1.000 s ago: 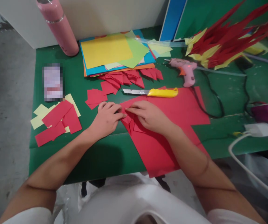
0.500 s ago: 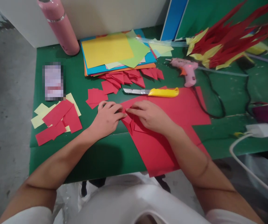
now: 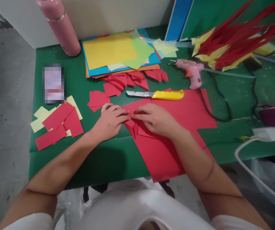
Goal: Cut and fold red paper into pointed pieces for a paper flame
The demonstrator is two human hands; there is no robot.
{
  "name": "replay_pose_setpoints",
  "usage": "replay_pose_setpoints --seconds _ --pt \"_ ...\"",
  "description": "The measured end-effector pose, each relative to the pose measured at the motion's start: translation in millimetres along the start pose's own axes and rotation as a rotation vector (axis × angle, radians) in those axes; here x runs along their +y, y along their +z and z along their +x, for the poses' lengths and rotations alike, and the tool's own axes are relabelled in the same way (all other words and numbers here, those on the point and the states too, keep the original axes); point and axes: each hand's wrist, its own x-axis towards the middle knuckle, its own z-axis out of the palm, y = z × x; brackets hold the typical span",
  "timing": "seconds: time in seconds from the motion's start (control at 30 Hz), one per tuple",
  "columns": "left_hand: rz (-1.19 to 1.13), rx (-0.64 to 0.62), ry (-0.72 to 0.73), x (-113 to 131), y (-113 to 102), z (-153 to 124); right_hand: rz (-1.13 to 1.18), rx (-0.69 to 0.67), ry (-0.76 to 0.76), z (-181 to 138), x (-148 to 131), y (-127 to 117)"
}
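Left hand (image 3: 108, 123): my grip lies flat, fingertips pinning the small folded red piece (image 3: 132, 125) just left of frame centre.
Right hand (image 3: 155, 118): fingers pinch the same piece at its upper point, meeting my left fingertips.
Where it lies: on the big red sheet (image 3: 173, 137) that overhangs the green worktop (image 3: 99, 156).
Doing it well: I press the crease from the point outward, edges matched, left hand steady.
Unclear: the fold's exact shape, I think a narrow triangle, is partly hidden under my fingers.
Keep clear of: the yellow-handled knife (image 3: 160, 94) just above my hands.
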Motion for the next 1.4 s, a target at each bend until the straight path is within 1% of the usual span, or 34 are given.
replay_pose_setpoints --seconds 0.13,0.43,0.6,0.87,1.1,1.4 --pt "-0.001 0.011 0.012 -0.2 -1.3 -0.1 -0.028 -0.005 -0.005 -0.5 0.3 -0.3" --pt "-0.049 0.046 -0.047 -0.2 -1.3 -0.6 -0.041 -0.024 -0.021 -0.7 -0.6 1.5" --pt "0.000 0.071 0.013 1.3 0.8 -1.8 -0.064 -0.005 -0.011 -0.6 -2.7 2.8" --pt "0.070 0.042 0.023 2.2 1.6 -2.4 -0.081 -0.018 -0.016 1.4 -7.0 1.2" --pt "0.091 0.043 0.109 -0.7 1.5 -2.1 -0.069 -0.008 -0.025 2.3 -10.4 2.9" --pt "0.123 0.029 0.080 3.1 1.2 -1.5 -0.083 -0.042 0.010 2.4 -13.3 6.7"
